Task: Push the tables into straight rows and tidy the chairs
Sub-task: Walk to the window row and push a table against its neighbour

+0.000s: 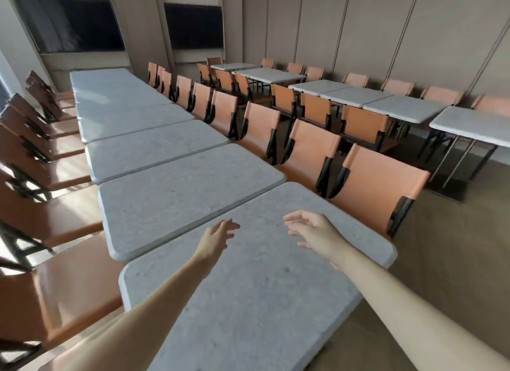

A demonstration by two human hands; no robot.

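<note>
**Bare hands over the nearest tabletop in a room of pale tables and orange chairs**

A person's two bare arms reach out over the nearest tabletop (pixel 248 293), a pale grey speckled slab with rounded corners. The left hand (pixel 215 239) and the right hand (pixel 311 230) are both above its far half, fingers spread and loosely straight, each grip apart and holding nothing; whether the palms touch the surface cannot be told. This slab sits at a slight angle to the next table (pixel 179 196), their edges close at the right and parted at the left. Beyond it, a long row of tables (pixel 118 114) of the same stone look runs end to end toward the far wall, edges nearly touching.

Orange chairs with black frames flank the row. Those on the right (pixel 378 183) stand with backs close against the table edges; the left-hand chairs (pixel 47 213) show their seats, partly in sunlight. Farther right, across a strip of brown floor (pixel 455 249), a second row of tables (pixel 397 108) stands in a stepped line, with more chairs (pixel 358 125) on both sides. Two dark panels (pixel 71 25) hang on the back wall, and tall beige wall panels (pixel 386 31) close off the right side.
</note>
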